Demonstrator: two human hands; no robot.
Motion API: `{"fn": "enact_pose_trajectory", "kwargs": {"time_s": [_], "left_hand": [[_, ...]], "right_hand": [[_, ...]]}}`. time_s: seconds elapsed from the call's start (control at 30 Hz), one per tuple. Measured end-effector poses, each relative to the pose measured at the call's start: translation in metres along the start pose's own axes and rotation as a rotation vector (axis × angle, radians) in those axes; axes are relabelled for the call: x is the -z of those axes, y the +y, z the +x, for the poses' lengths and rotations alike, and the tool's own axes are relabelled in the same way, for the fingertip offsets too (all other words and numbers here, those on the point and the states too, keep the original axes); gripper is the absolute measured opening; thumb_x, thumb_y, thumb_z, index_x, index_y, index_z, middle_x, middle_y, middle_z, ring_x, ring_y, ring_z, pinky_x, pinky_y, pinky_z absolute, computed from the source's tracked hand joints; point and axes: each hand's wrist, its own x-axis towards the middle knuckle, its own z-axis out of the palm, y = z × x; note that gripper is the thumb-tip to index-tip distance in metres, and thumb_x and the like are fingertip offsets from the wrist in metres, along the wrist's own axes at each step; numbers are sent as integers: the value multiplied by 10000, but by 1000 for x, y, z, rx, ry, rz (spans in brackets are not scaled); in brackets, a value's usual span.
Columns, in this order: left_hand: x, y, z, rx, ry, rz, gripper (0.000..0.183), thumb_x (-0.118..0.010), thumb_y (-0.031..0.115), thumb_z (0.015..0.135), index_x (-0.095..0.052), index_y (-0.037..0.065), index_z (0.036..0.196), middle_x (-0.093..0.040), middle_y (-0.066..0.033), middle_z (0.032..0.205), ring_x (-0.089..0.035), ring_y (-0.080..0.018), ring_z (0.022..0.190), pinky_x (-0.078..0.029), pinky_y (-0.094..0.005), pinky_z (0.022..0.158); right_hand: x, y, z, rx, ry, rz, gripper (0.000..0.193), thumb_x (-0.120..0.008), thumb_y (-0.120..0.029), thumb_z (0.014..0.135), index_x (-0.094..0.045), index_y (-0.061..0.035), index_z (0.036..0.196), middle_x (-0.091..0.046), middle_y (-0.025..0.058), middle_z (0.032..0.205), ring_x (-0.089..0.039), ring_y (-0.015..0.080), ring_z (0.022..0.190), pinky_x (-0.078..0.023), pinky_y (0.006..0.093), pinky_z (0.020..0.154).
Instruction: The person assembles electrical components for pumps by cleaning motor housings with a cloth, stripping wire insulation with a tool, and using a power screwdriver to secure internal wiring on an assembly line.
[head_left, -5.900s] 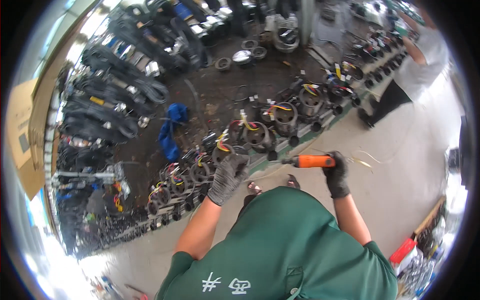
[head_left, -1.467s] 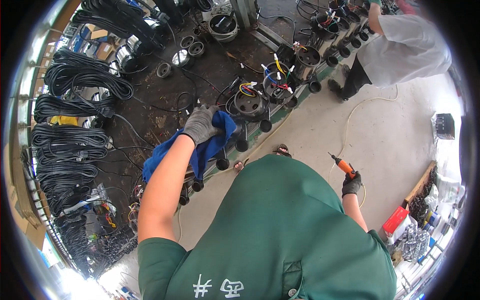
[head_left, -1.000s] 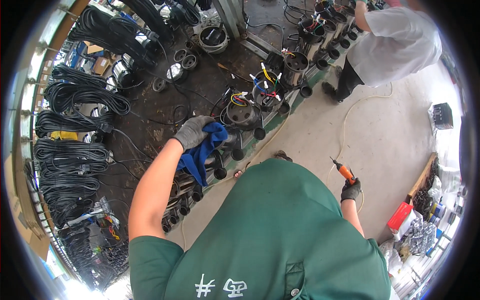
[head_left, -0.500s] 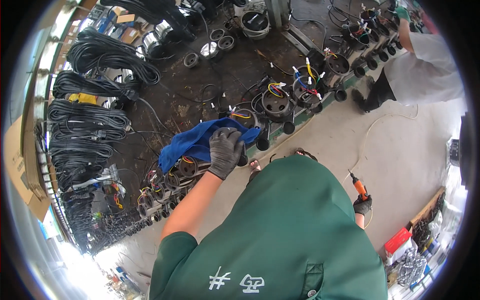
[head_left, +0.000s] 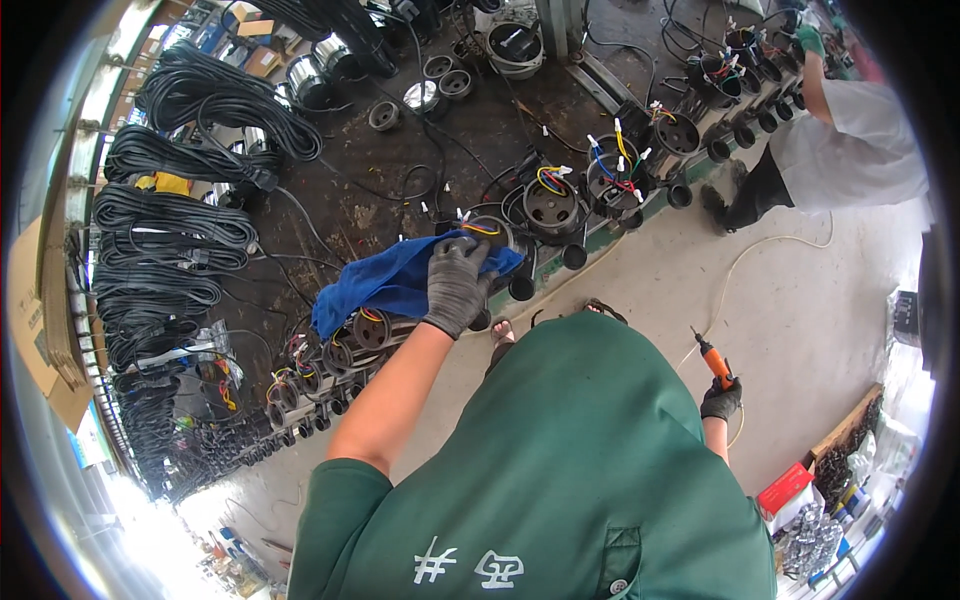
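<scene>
Along the left of the dark tabletop [head_left: 350, 210] lie loops of black cord [head_left: 225, 105]. Next, the left hand [head_left: 458, 287] clutches a blue cloth [head_left: 370, 286] over the row of round black cases [head_left: 550, 210]. Over the pale floor [head_left: 780, 325], the right hand [head_left: 721, 399] grips an orange tool [head_left: 716, 365]. Farther right stands a person [head_left: 860, 135] in a light shirt. The blue cloth no longer lies loose.

Coiled black cables [head_left: 175, 215] at left; red box [head_left: 785, 490] lower right; cardboard [head_left: 36, 310] far left.

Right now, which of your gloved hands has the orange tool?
The right hand: it grips the orange tool, while the left hand is on the blue cloth.
</scene>
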Motion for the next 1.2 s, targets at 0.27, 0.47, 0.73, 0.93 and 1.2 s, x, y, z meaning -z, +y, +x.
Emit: {"fn": "enact_pose_trajectory", "kwargs": {"time_s": [0.27,0.47,0.73,0.93,1.2], "left_hand": [[-8,-31,-1,-96,-3,-188,308,-761,217,770,-746,93,1052,-699,-80,1102,-562,-310,1118,-416,-432,1026],[-19,-14,-5,117,138,-366,223,-729,165,811,-732,71,1014,-700,-126,1071,-579,-339,1089,-438,-456,983],[-43,33,0,252,314,-160,309,-593,229,914,-644,46,1158,-609,-175,1311,-457,-423,1316,-332,-556,1098],[-22,32,-13,60,182,-14,420,-632,230,883,-642,55,1264,-578,-168,1361,-396,-451,1359,-312,-542,1134],[-11,8,-3,33,88,-25,262,-748,235,790,-728,82,1001,-701,-111,1006,-588,-293,1116,-344,-467,1091]], "right_hand": [[36,9,35,-28,-31,7,316,-576,-350,965,-668,-54,1026,-689,81,928,-599,177,692,-498,249,640],[29,4,14,-39,-39,35,320,-575,-358,966,-675,-56,999,-652,58,796,-592,156,626,-492,226,608],[4,-6,-5,-43,26,49,304,-606,-392,936,-679,-97,936,-621,15,715,-543,132,541,-433,222,502],[10,-6,0,-42,2,12,283,-650,-375,918,-631,-95,886,-590,39,721,-567,157,579,-492,229,553],[-1,-12,1,-50,3,-31,338,-609,-384,935,-705,-64,990,-565,10,690,-519,145,537,-460,226,524]]}}
